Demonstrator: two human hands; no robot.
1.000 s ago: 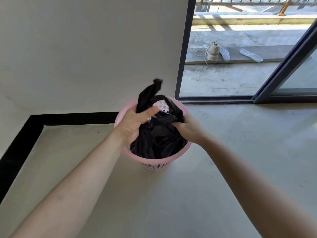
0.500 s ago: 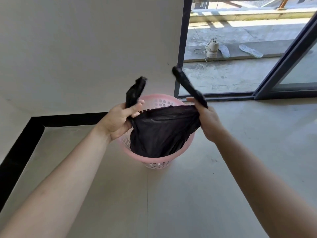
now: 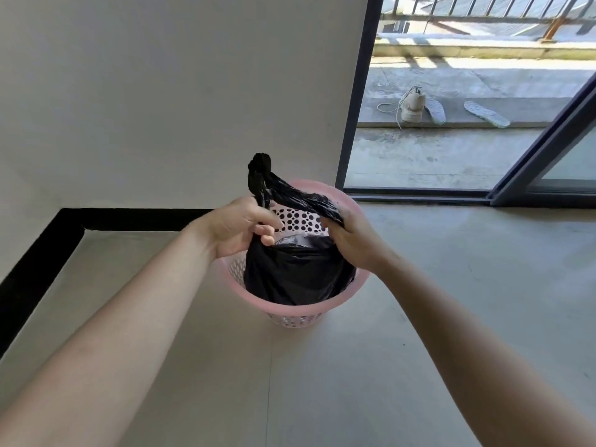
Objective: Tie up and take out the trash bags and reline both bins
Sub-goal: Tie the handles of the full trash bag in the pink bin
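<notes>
bag location: the black thin plastic trash bag sits down inside the pink round perforated plastic bin, which stands on the grey concrete floor near the wall. The bag's mouth gapes a bit, with something pale showing inside.

left grip: the left hand is clenched round one twisted tail of the bag, just above the bag's mouth.

right grip: the right hand is clenched round the other twisted tail, on the far right side of the rim.

the tails: both run up and meet in a dark lump above the bin. It looks like a knot or a crossing, but I honestly can't tell whether it's snugged down.

how it'll handle (my guess): the film is soft, floppy and a bit slick. The load looks light, since the bag isn't bulging. Thin plastic like this stretches and tears if you yank it.

where to grab: I'd take it by the roped-up tails close to the mouth, not the loose sidewall, and lift straight up so it doesn't snag on the bin holes.

writing/brands: nothing readable on the bag or the bin.

background: a pale laced shoe and a white insole lie out past the sliding glass door.
</notes>
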